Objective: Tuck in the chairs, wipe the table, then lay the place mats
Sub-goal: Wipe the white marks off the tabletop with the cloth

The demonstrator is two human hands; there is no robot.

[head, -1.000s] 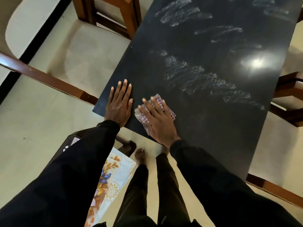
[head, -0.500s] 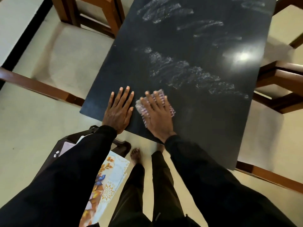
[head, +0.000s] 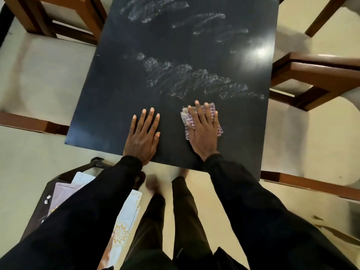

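Observation:
A black table (head: 116, 84) fills the middle of the view, with whitish wet streaks across its far half. My left hand (head: 143, 137) lies flat on the table near its front edge, fingers straight. To its right, my right hand (head: 203, 131) presses flat on a purple-and-white checked cloth (head: 186, 118) on the table top. Floral place mats (head: 124, 225) lie on a dark chair (head: 37, 213) at the lower left, partly hidden by my left sleeve.
Wooden chairs stand round the table: one at the upper left (head: 64, 16), one at the right (head: 315, 75), with wooden rails at the left (head: 29, 123) and lower right (head: 311, 186). The floor is pale cream. My bare feet are under the table's front edge.
My right hand has slid the cloth to the right along the table's front, away from my left hand. The view has shifted with my step to the right.

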